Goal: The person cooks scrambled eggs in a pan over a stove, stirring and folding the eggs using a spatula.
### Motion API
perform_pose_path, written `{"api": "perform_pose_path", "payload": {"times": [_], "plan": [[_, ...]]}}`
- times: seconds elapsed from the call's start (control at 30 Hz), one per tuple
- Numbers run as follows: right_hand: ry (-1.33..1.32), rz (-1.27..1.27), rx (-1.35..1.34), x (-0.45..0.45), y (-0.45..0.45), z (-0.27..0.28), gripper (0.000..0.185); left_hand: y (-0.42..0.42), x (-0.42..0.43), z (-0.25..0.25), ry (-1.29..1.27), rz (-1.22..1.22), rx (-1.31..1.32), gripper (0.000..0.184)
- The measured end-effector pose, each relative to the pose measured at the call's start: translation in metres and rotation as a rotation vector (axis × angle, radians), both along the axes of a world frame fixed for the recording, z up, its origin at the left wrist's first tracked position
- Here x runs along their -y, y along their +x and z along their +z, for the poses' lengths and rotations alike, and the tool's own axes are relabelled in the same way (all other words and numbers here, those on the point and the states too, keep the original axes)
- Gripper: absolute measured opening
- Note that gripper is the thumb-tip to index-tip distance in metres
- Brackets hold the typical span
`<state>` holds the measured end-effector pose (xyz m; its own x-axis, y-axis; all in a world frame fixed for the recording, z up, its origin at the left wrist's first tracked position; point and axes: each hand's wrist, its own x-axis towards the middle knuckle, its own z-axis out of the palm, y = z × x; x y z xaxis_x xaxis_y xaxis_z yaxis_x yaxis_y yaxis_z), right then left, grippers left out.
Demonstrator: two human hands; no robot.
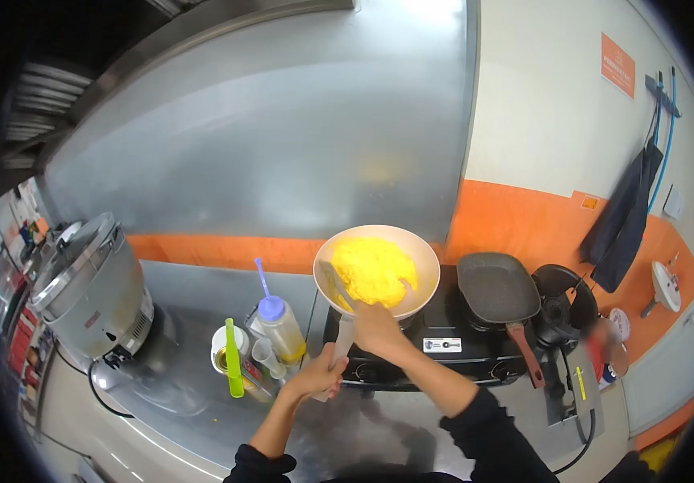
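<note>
A light-coloured pan (427,278) with yellow egg (373,270) in it sits on the left side of the black stove (435,366). My left hand (319,376) is closed round the pan's pale handle (342,342). Just above the handle, my right hand (377,328) grips a grey spatula (337,283), whose blade lies at the left edge of the egg inside the pan.
A dark square pan (498,286) and a black pot (552,282) stand to the right. On the left are an oil bottle (282,328), a green utensil (233,358) across a can, and a large rice cooker (101,298). An apron (625,213) hangs at the right.
</note>
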<state>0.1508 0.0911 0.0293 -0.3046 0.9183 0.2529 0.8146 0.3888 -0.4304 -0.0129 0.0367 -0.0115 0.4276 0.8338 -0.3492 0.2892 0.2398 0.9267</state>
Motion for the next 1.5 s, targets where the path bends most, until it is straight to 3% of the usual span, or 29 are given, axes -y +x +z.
{"api": "perform_pose_path", "payload": {"times": [0.07, 0.2, 0.37, 0.43, 0.47, 0.5, 0.53, 0.57, 0.63, 0.73, 0.77, 0.87, 0.93, 1.13, 1.37, 1.5], "plan": [[0.004, -0.194, -0.148, -0.020, -0.033, -0.004, 0.014, -0.002, -0.001, 0.002, -0.024, -0.007, -0.001, 0.029], [-0.019, -0.455, -0.189, -0.063, -0.040, 0.003, 0.021, 0.000, -0.002, 0.001, 0.018, -0.022, -0.019, 0.029], [-0.222, -0.527, -0.281, -0.097, 0.051, 0.010, 0.026, -0.004, -0.004, -0.008, 0.001, 0.006, -0.013, 0.029], [-0.058, -0.376, 0.023, -0.083, 0.100, 0.015, 0.027, -0.004, -0.002, -0.001, -0.021, 0.035, 0.026, 0.028], [0.024, -0.475, -0.176, -0.073, 0.114, 0.016, 0.027, -0.005, -0.005, 0.000, -0.005, 0.041, 0.040, 0.028], [-0.064, -0.449, -0.174, -0.054, 0.124, 0.041, 0.025, -0.005, -0.005, -0.002, -0.032, 0.043, 0.038, 0.028], [-0.181, -0.390, -0.047, -0.020, 0.126, 0.084, 0.024, -0.004, -0.005, -0.005, -0.061, 0.044, 0.038, 0.028], [-0.017, -0.339, 0.044, -0.010, 0.137, 0.091, 0.021, -0.004, -0.005, -0.005, -0.058, 0.044, 0.049, 0.028], [-0.018, -0.308, 0.163, 0.016, 0.137, 0.130, 0.015, -0.004, -0.004, -0.003, -0.060, 0.052, 0.024, 0.028], [0.049, -0.254, 0.576, 0.038, 0.125, 0.167, 0.014, -0.003, -0.001, 0.002, -0.069, 0.069, 0.054, 0.030], [0.050, -0.250, 0.584, 0.035, 0.117, 0.166, 0.014, -0.003, 0.000, 0.004, -0.071, 0.073, 0.062, 0.030], [0.040, -0.071, 0.997, 0.030, 0.089, 0.150, 0.014, -0.001, 0.003, 0.006, -0.079, 0.117, 0.043, 0.036], [0.069, -0.102, 0.978, 0.020, 0.089, 0.129, 0.014, -0.001, 0.004, 0.003, -0.091, 0.139, 0.051, 0.043], [0.241, -0.269, 0.933, -0.056, 0.135, 0.064, 0.018, -0.004, 0.003, -0.009, 0.034, 0.058, 0.069, 0.040], [0.667, -0.161, 0.954, -0.122, 0.178, 0.038, 0.028, -0.007, -0.002, -0.011, 0.023, -0.017, -0.002, 0.039], [0.624, 0.002, 0.917, -0.145, 0.168, 0.051, 0.035, -0.003, 0.000, -0.010, 0.008, -0.001, 0.007, 0.039]]}}
